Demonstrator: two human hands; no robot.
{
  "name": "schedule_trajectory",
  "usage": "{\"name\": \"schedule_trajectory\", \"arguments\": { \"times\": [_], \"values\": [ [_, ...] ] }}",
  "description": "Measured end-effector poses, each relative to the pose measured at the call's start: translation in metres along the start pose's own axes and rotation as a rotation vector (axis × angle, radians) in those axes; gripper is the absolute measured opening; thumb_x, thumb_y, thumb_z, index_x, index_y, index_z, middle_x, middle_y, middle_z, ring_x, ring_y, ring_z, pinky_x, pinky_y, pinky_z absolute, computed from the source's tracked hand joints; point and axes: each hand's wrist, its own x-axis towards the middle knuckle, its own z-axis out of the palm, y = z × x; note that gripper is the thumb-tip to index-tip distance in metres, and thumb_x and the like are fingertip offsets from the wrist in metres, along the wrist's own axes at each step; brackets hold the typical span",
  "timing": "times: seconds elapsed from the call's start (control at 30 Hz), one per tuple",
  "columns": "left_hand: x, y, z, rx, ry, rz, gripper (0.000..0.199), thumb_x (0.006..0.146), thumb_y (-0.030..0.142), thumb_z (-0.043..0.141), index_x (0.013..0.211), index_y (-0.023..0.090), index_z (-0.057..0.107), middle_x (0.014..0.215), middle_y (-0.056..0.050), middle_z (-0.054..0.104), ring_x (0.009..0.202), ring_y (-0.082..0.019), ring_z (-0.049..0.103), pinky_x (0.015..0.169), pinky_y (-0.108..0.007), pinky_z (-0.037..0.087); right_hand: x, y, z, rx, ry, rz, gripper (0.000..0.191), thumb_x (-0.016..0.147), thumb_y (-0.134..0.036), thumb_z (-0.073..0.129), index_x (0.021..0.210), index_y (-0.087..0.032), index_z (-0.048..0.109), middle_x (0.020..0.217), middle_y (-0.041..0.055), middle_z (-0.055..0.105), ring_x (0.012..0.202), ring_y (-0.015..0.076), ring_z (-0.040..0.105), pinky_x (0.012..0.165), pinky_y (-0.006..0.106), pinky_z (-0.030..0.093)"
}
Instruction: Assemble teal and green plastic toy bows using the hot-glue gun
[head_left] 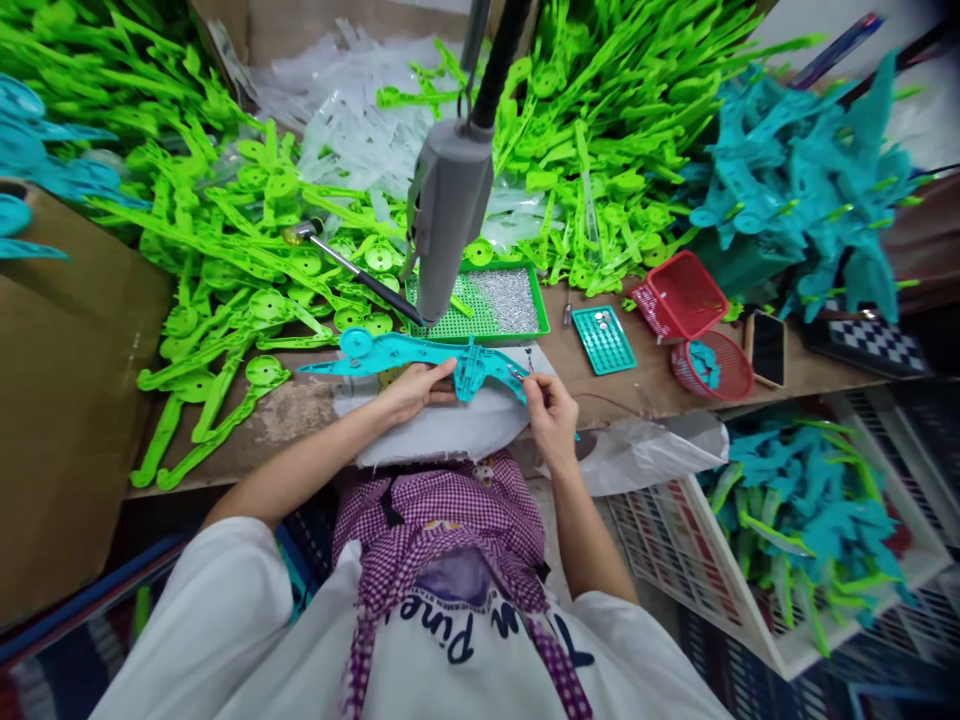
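A long turquoise plastic part (pixel 405 352), with a round disc near its left end and a raised block at its middle, lies level over a white cloth (pixel 427 437). My left hand (pixel 417 389) grips it from below, just left of the block, thumb on top. At its curved right end, my right hand (pixel 551 408) is closed in a pinch. What sits between those fingertips is too small to make out. Straight ahead hangs a grey electric screwdriver (pixel 452 210), its tip just above the part. A green tray (pixel 541 300) of small silvery pieces stands behind it.
Bright green plastic pieces (pixel 262 230) heap along the back and left. A hammer (pixel 352 268) lies on them. To the right are a teal tray (pixel 604 340), red baskets (pixel 681 296), a phone (pixel 766 348) and piled turquoise parts (pixel 795 180). A white crate (pixel 739 600) stands below.
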Motion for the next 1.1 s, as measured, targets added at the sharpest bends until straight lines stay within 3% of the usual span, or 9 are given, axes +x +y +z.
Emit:
{"name": "schedule_trajectory", "arguments": {
  "times": [0.13,0.33,0.57,0.67,0.83,1.0,1.1],
  "values": [
    [-0.001,-0.004,0.003,-0.011,0.005,-0.004,0.019,0.096,0.032,0.066,0.096,0.014,0.073,0.090,-0.011,0.078,0.077,-0.017,0.074,0.081,-0.036,0.061,-0.004,-0.015,-0.012,-0.210,0.013,-0.041,0.025,0.088,-0.043,0.059,0.078,-0.021,0.067,0.064,0.0001,0.066,0.057,0.0141,0.056,0.060,0.027,0.042],
    [0.001,-0.005,0.001,0.013,0.001,0.033,0.027,0.091,0.040,0.071,0.100,0.014,0.073,0.094,-0.012,0.079,0.083,-0.021,0.074,0.082,-0.037,0.061,0.005,-0.007,0.008,-0.546,-0.076,-0.142,0.019,0.084,-0.029,0.054,0.069,-0.021,0.060,0.070,0.0043,0.072,0.065,0.0160,0.064,0.060,0.026,0.036],
    [-0.001,-0.007,0.003,0.023,-0.012,0.071,0.035,0.086,0.046,0.075,0.102,0.015,0.075,0.097,-0.013,0.078,0.086,-0.023,0.074,0.082,-0.037,0.059,0.011,-0.028,0.012,-0.837,-0.128,-0.157,0.015,0.083,-0.023,0.052,0.074,-0.019,0.063,0.073,0.0054,0.074,0.056,0.0138,0.054,0.055,0.028,0.018],
    [-0.001,-0.008,0.003,0.028,-0.017,0.077,0.036,0.085,0.046,0.076,0.103,0.015,0.075,0.097,-0.014,0.078,0.088,-0.024,0.074,0.083,-0.038,0.059,0.011,-0.035,0.014,-0.896,-0.128,-0.150,0.016,0.084,-0.024,0.051,0.074,-0.019,0.063,0.071,0.0061,0.073,0.053,0.0132,0.050,0.056,0.029,0.015],
    [-0.001,-0.008,0.003,0.006,-0.041,0.096,0.034,0.086,0.044,0.076,0.103,0.015,0.075,0.098,-0.013,0.079,0.092,-0.025,0.074,0.088,-0.041,0.059,0.013,-0.041,0.023,-0.872,-0.241,-0.203,0.019,0.087,-0.025,0.050,0.074,-0.019,0.061,0.072,0.0059,0.073,0.053,0.0126,0.049,0.056,0.030,0.013],
    [-0.001,-0.006,0.004,-0.019,-0.043,0.082,0.032,0.086,0.041,0.076,0.104,0.014,0.075,0.097,-0.013,0.079,0.093,-0.024,0.073,0.089,-0.042,0.059,0.017,-0.044,0.015,-0.940,-0.224,-0.117,0.017,0.087,-0.026,0.050,0.078,-0.018,0.063,0.076,0.0077,0.074,0.056,0.0145,0.051,0.057,0.030,0.013],
    [-0.001,-0.006,0.004,-0.015,-0.041,0.083,0.034,0.085,0.042,0.077,0.103,0.014,0.075,0.098,-0.013,0.079,0.093,-0.025,0.073,0.090,-0.042,0.059,0.019,-0.049,0.016,-0.953,-0.281,-0.105,0.019,0.088,-0.024,0.049,0.081,-0.018,0.065,0.079,0.0084,0.075,0.056,0.0148,0.053,0.057,0.031,0.012]
  ]
}}
